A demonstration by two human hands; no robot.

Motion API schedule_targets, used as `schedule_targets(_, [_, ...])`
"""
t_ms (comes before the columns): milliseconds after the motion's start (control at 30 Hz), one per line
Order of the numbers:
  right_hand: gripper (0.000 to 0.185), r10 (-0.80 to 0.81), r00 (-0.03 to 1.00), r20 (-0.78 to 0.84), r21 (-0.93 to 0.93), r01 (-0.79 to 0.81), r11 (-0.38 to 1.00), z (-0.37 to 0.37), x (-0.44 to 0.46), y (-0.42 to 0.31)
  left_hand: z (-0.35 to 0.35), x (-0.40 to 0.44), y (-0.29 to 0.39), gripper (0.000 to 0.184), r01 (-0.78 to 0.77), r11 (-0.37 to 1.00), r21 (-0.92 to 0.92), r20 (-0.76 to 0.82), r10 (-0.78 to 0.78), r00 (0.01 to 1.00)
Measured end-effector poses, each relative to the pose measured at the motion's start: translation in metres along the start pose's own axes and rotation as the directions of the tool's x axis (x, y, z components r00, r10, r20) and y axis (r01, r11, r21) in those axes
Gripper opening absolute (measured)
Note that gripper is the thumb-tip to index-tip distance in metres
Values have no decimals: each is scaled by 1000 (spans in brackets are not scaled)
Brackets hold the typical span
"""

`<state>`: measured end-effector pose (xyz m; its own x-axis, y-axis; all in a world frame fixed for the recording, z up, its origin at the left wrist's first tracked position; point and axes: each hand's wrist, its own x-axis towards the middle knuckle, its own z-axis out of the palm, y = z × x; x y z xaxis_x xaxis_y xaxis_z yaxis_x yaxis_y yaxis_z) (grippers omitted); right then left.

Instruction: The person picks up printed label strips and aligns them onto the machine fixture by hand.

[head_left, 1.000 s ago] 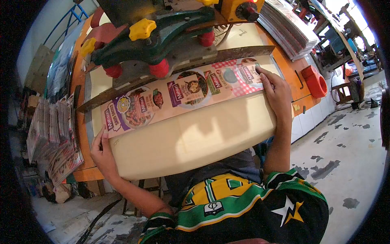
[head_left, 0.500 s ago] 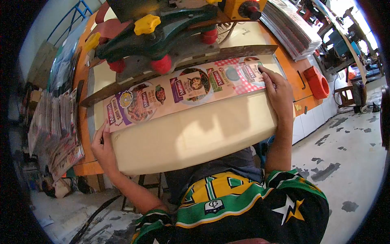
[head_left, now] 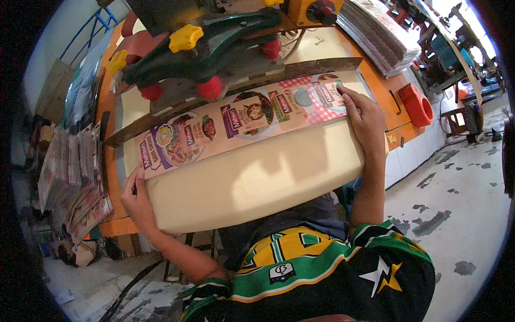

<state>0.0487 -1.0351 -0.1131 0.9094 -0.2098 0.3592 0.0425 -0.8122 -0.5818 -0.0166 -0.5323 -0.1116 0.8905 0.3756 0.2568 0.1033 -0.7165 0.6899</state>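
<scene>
A long glossy printed sheet (head_left: 214,124) with food pictures lies across a cream-coloured, rounded work surface (head_left: 252,180). Its far edge runs along a dark metal strip (head_left: 233,91) at the foot of a machine. My left hand (head_left: 138,199) is closed at the sheet's left end, the thumb near its lower corner. At the right end, my right hand (head_left: 365,115) is closed on the sheet, with thumb and forefinger near the far corner. The undersides of both grips are hidden.
Above the sheet stands a dark green machine arm (head_left: 228,40) with red feet and yellow knobs (head_left: 186,38). Stacked printed sheets lie at far right (head_left: 381,35) and left (head_left: 72,169). A red hollow block (head_left: 416,105) and a hex key (head_left: 395,102) rest on the right side.
The whole view has shifted slightly. Both hands stay at the ends of the printed sheet, which has hardly moved against the metal strip.
</scene>
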Motion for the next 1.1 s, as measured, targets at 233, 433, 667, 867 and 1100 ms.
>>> schedule_targets(233, [30, 20, 1000, 21, -31, -19, 999, -1, 1, 0, -3, 1, -4, 40, 28, 1000, 12, 20, -28, 999])
schedule_targets(433, [30, 42, 999, 31, -22, -41, 999, -3, 0, -7, -3, 2, 0, 41, 11, 999, -43, 15, -11, 1000])
schedule_targets(667, [30, 22, 998, 51, -15, -22, 1000, -2, 2, -5, -3, 2, -10, 42, 40, 996, -77, 4, -39, 999])
schedule_targets(867, [30, 36, 998, 53, -39, -34, 999, -5, 1, -9, -3, 2, -3, 41, 31, 999, -21, -9, -31, 999])
schedule_targets(1100, [32, 56, 995, 85, 13, -57, 998, -6, 0, -12, -3, 1, -2, 35, 32, 999, -29, -14, -33, 999])
